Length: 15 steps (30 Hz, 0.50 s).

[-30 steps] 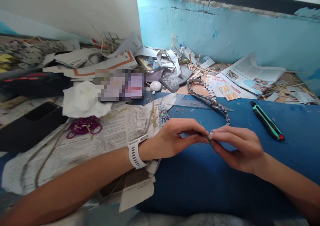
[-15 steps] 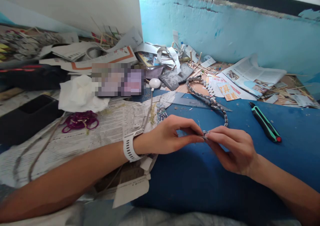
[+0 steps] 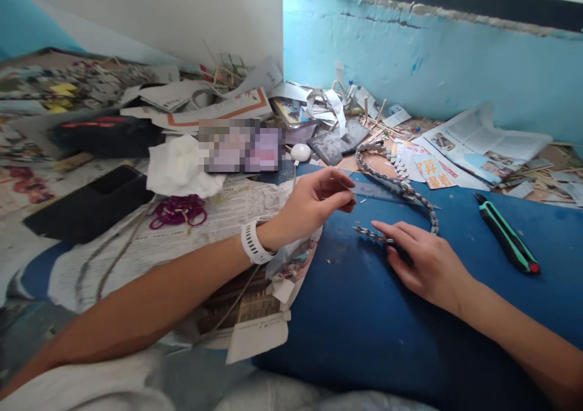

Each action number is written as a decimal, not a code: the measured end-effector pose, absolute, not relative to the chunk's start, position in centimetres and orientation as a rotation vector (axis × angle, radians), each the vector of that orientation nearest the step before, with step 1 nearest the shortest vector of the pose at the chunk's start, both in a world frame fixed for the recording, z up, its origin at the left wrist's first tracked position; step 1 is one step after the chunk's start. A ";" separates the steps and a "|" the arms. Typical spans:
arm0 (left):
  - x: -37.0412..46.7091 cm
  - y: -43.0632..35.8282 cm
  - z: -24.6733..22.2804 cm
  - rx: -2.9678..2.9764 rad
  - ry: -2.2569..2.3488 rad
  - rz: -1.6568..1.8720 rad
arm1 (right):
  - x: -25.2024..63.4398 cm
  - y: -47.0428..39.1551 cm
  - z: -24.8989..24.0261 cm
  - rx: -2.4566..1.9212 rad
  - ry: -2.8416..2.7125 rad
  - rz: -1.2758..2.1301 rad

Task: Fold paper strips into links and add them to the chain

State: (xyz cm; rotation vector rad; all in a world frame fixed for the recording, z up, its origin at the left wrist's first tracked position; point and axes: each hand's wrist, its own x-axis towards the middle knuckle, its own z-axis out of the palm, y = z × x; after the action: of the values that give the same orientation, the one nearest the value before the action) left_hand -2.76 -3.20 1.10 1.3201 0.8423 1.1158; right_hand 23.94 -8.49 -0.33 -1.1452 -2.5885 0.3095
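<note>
- The left hand (image 3: 314, 201) hangs above the blue desk (image 3: 346, 320), apart from the right; its fingers curl loosely toward the thumb, and I cannot tell whether its grip pinches anything small.
- The right hand (image 3: 432, 268) has its grip closed on the near end of the chain (image 3: 427, 203), index finger extended along the top and thumb beneath.
- The chain is narrow, grey and white, a jagged zigzag of small links, probably folded paper, though the view is too soft to be sure. It bends from behind the right hand and loops back across a clear plastic ruler (image 3: 376, 191) to the littered far side.
- A white watch strap (image 3: 257, 241), slotted and smooth, circles the left wrist.
- Right of the right hand lies a black and mint-green utility knife (image 3: 507, 234) with a red end.
- On the left, printed newspaper (image 3: 228, 210) lies wrinkled under a tangle of purple cord (image 3: 178, 212) and crumpled white tissue (image 3: 182, 171).
- Thin wooden sticks (image 3: 379, 116) and cut paper strips (image 3: 336, 110) cover the far side.
</note>
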 end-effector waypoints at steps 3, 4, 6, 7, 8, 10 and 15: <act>-2.5 -3.7 0.8 1.411 0.845 1.073 | 24.2 -8.4 0.1 -1.175 -2.671 0.279; -2.4 -3.9 0.6 1.444 0.851 1.054 | 24.2 -8.4 0.2 -1.175 -2.688 0.266; -2.2 -4.1 0.4 1.511 0.850 1.014 | 24.2 -8.4 0.3 -1.177 -2.700 0.241; -2.2 -4.3 0.3 1.542 0.837 0.997 | 24.1 -8.4 0.3 -1.178 -2.696 0.232; -2.2 -4.4 0.3 1.568 0.816 0.983 | 24.0 -8.4 0.3 -1.178 -2.683 0.224; -2.1 -4.5 0.3 1.598 0.768 0.963 | 23.9 -8.5 0.4 -1.175 -2.627 0.206; -2.0 -5.3 1.1 1.747 0.775 0.865 | 23.7 -8.5 0.6 -1.138 -2.515 0.215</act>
State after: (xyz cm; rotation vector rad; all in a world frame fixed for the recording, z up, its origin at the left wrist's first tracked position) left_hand -2.00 -5.27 1.12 1.7466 0.7753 0.8645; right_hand 23.71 -8.49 0.59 -1.1381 -2.5149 0.2153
